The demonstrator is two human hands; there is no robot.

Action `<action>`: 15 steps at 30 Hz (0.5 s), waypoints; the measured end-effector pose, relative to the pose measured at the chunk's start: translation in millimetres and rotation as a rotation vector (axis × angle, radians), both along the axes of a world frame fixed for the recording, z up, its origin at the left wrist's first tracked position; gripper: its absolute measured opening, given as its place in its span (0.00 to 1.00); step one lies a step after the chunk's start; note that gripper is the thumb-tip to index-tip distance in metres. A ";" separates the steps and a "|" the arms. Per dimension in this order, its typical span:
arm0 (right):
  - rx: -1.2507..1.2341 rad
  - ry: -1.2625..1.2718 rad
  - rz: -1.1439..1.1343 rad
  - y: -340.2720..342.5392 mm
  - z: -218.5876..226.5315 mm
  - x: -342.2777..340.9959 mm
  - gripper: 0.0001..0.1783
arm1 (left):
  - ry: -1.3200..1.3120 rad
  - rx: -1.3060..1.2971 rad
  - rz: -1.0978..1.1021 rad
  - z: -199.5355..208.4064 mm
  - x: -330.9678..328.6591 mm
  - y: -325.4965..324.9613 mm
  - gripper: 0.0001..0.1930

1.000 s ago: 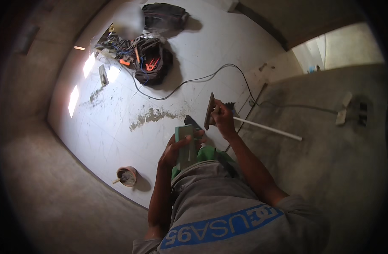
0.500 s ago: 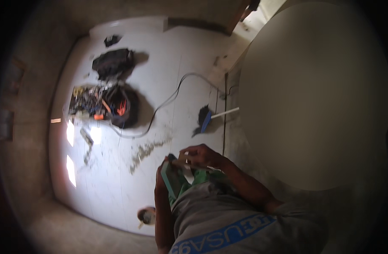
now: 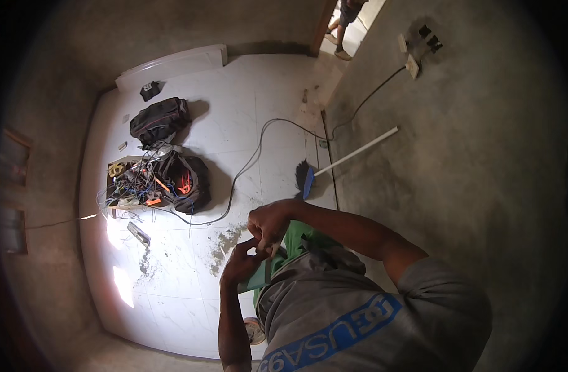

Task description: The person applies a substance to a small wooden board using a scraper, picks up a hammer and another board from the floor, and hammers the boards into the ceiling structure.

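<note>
My left hand is closed at my waist, with a flat pale green box-like piece under its palm and partly hidden by it. Bent over it from the right, my right hand has its fingers pinched together, meeting the left fingertips. What the right fingers hold, if anything, is too small and covered to make out. Behind both hands shows green cloth at my waist, below the grey shirt.
A broom leans against the right wall. An open black bag of tools and wires and a closed black bag lie on the white floor. A cable crosses to a wall socket. A person's legs show in the doorway.
My right hand has come down and left onto the left hand, its fingers closing together. The green piece is now more covered. My view has shifted, showing more of the right wall.
</note>
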State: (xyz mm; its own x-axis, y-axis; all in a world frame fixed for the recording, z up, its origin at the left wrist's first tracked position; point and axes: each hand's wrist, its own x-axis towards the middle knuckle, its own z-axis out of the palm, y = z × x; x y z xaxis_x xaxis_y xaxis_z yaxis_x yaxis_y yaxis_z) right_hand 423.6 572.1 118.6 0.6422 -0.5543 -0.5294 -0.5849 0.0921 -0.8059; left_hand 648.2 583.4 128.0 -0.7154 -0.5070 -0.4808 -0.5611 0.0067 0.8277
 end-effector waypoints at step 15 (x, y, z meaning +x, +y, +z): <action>-0.023 0.027 -1.654 82.4 -179.0 -196.9 0.10 | -0.207 0.321 0.415 -98.2 -27.7 -132.6 0.16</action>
